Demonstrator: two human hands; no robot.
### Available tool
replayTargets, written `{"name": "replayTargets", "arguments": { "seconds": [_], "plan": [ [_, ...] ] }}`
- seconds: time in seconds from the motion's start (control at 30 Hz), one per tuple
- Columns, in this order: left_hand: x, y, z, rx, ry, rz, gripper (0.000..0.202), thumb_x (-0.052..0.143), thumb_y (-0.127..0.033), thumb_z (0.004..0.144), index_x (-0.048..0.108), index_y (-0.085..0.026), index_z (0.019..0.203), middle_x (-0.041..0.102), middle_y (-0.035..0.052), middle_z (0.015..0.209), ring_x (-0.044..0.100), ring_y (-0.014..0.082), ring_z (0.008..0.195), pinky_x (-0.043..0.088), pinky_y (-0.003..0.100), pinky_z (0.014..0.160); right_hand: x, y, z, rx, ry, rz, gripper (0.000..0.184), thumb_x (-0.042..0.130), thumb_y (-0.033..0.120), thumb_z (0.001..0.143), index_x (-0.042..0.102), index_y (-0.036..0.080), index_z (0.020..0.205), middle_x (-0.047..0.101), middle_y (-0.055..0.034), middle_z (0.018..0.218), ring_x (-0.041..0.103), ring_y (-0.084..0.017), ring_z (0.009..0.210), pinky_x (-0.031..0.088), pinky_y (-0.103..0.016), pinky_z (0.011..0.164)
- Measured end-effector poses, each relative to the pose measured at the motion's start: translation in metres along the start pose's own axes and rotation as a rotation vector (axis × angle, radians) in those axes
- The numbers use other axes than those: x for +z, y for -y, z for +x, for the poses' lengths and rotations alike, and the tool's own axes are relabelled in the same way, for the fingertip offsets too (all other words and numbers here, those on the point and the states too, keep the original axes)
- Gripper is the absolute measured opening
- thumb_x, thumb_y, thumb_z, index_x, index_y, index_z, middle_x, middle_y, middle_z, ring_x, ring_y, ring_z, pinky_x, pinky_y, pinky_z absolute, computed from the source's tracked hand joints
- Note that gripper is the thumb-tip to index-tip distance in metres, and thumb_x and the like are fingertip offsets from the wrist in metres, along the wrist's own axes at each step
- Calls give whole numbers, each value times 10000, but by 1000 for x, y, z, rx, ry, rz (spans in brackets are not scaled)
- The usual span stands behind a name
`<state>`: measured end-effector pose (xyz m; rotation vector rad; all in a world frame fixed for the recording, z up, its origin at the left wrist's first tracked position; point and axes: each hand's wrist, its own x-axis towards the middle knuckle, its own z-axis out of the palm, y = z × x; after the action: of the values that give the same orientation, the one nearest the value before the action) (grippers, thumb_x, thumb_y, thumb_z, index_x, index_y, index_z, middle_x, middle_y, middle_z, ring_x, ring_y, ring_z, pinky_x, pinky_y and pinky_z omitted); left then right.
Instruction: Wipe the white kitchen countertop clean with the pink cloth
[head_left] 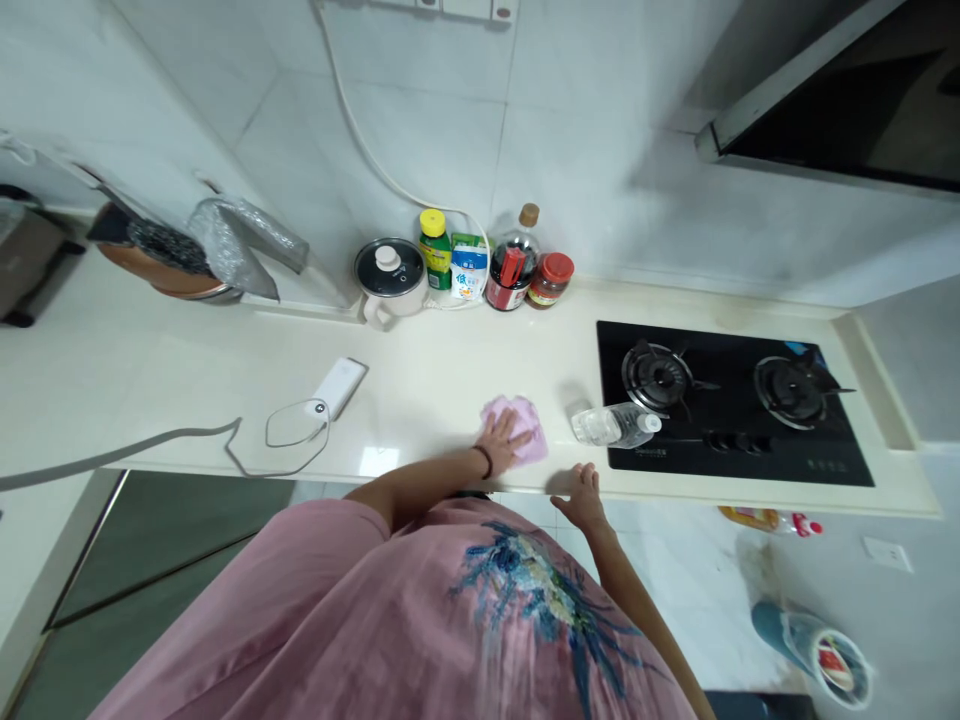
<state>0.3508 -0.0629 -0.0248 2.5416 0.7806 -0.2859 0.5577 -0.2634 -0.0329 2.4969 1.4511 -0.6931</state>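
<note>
R hand (pixel 581 492) slack on glossy counter (pixel 420 400) edge; L hand (pixel 501 442) splayed on crumpled cloth (pixel 526 416).

Small pink cloth (pixel 525 420), crumpled, lying flat on pale tabletop (pixel 420 400) near its front edge, left side pressed under left hand (pixel 501 442)

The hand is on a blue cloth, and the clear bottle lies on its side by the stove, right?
No, the soft crumpled cloth under the left hand is pink, not blue, as the head view shows. The clear plastic bottle does lie on its side by the black gas stove.
</note>
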Motion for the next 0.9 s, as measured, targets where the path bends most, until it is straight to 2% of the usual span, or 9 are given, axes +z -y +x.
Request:
{"name": "replayTargets", "arguments": {
  "seconds": [0.1,0.17,0.27,0.4,0.47,0.57,0.63,0.73,0.9],
  "plan": [
    [38,-31,-15,216,-25,35,746,702,-495,983,465,-391,1682,225,110,1834,189,397,1694,156,664,1343,-4,2,0,22,24,-7,1042,736,444,828,310,63,1700,278,-289,1759,190,-490,1658,200,-632,1331],
    [43,-33,-14,275,-65,45,718,685,-504,996,478,-395,1675,245,101,1830,218,375,1690,156,629,1354,-7,4,-1,34,61,-18,1043,741,453,835,315,52,1698,266,-289,1762,183,-478,1666,201,-606,1341],
    [16,-18,8,223,-71,26,653,633,-485,1028,515,-361,1658,241,90,1833,163,352,1705,114,609,1367,-11,5,-2,43,102,-18,1065,750,458,830,307,40,1703,252,-291,1771,164,-475,1674,192,-590,1351],
    [-52,11,65,-3,-139,-58,603,697,-417,997,599,-349,1588,316,74,1810,133,373,1703,120,652,1355,-12,6,-3,51,99,9,1077,734,445,823,276,60,1718,242,-278,1787,152,-481,1679,195,-602,1352],
    [-85,25,94,-68,-199,-96,577,724,-436,997,619,-303,1549,414,108,1749,305,380,1638,258,659,1321,-12,7,-4,54,100,19,1080,723,435,818,258,82,1727,242,-268,1795,150,-494,1676,196,-628,1346],
    [-118,40,129,-83,-250,-117,516,714,-456,1029,626,-205,1471,601,132,1530,622,305,1348,547,570,1130,-15,9,-6,64,126,24,1106,737,432,809,244,45,1721,222,-290,1797,141,-489,1681,188,-603,1355],
    [-130,45,144,-86,-271,-130,474,712,-434,1038,635,-181,1431,650,122,1433,681,257,1219,611,502,1029,-18,11,-7,77,145,26,1119,746,434,812,234,18,1716,195,-305,1799,124,-472,1689,172,-569,1366],
    [-136,47,156,-86,-285,-144,468,707,-413,1045,628,-175,1439,647,130,1439,679,250,1217,607,501,1027,-21,13,-8,90,166,37,1128,741,430,819,203,24,1724,156,-299,1811,88,-461,1699,145,-570,1372],
    [-121,28,146,-57,-252,-133,477,711,-439,1038,634,-185,1435,647,121,1440,676,261,1231,607,508,1039,-21,13,-8,99,161,52,1125,753,417,806,231,-5,1709,166,-313,1803,103,-467,1695,165,-562,1372]
  ]
}}
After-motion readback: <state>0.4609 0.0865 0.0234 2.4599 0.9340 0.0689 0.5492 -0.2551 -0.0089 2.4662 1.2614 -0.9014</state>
